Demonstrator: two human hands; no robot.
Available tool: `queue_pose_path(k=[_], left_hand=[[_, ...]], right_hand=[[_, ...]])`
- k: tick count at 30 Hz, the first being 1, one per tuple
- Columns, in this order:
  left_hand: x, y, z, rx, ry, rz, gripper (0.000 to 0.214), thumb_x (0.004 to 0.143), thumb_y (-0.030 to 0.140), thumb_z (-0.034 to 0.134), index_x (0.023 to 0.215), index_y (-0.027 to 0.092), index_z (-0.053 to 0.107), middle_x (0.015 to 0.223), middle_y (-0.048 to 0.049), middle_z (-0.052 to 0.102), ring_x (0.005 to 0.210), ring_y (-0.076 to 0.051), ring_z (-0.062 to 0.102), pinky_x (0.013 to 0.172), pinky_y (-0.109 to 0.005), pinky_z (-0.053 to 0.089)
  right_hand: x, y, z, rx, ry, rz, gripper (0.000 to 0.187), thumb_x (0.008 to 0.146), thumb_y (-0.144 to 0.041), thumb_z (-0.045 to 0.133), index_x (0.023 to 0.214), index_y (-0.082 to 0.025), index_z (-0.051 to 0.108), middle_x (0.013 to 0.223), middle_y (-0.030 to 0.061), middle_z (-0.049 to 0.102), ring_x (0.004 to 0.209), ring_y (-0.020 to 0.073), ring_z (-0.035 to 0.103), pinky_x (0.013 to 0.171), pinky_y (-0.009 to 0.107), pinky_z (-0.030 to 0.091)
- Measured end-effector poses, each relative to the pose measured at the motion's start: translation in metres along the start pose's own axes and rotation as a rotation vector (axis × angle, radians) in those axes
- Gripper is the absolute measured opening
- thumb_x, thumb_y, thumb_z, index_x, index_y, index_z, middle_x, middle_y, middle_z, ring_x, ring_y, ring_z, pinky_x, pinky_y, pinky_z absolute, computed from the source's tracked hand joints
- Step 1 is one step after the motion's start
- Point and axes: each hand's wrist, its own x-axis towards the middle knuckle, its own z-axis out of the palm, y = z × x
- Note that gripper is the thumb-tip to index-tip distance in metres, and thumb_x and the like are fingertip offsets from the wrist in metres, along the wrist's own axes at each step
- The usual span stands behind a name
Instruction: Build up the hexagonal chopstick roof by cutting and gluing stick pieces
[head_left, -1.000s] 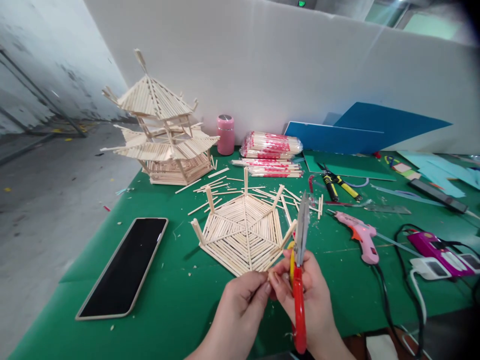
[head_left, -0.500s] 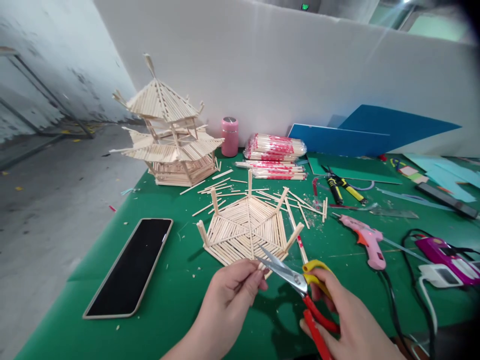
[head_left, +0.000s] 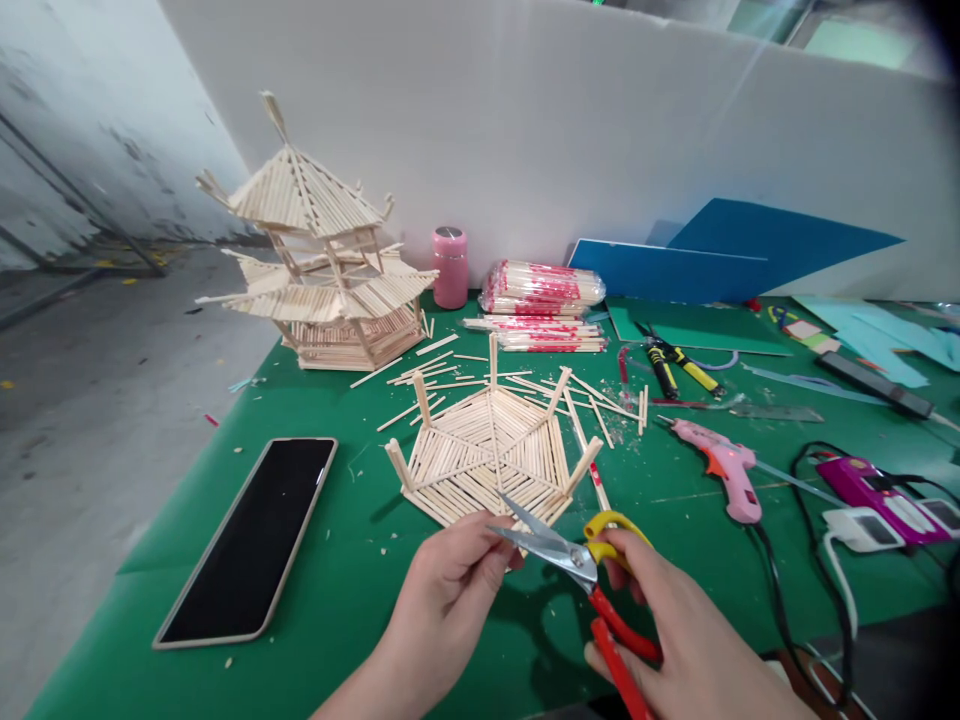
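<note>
My right hand (head_left: 660, 620) grips scissors (head_left: 577, 560) with red and yellow handles, their blades parted and pointing left. The blades reach across the fingertips of my left hand (head_left: 457, 590), which is closed in a pinch on a short wooden stick, mostly hidden by fingers and blades. Just beyond both hands lies a hexagonal base (head_left: 487, 455) of pale wooden sticks, with several short posts standing at its corners. Its near edge is partly covered by my left hand and the scissors.
A stick pagoda (head_left: 315, 270) stands at the back left, near a pink flask (head_left: 450, 268) and wrapped stick bundles (head_left: 544, 290). A phone (head_left: 251, 540) lies left. Rightward are a pink glue gun (head_left: 720, 465), pliers (head_left: 679, 365) and a purple power strip (head_left: 889, 495) with cords.
Both hands and the scissors appear slightly further left, along with the whole scene, as the camera view shifts. The scissors' blades now lie over the left fingertips, hiding more of the stick.
</note>
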Motion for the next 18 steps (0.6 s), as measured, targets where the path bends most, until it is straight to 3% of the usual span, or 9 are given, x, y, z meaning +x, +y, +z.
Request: queue_pose_path(k=[18], left_hand=[[-0.0007,0.0023,-0.0007,0.004,0.032,0.017,0.02,0.079,0.011,0.043,0.07,0.014,0.061,0.065,-0.003,0.061,0.061,-0.013,0.057,0.056,-0.019,0.045]], right_hand=[[0.001,-0.0049,-0.0003,-0.008,0.014,-0.007,0.065,0.067,-0.042,0.059,0.122,-0.015,0.039,0.108,0.0151,0.057,0.095,0.0267,0.057,0.079,0.035,0.049]])
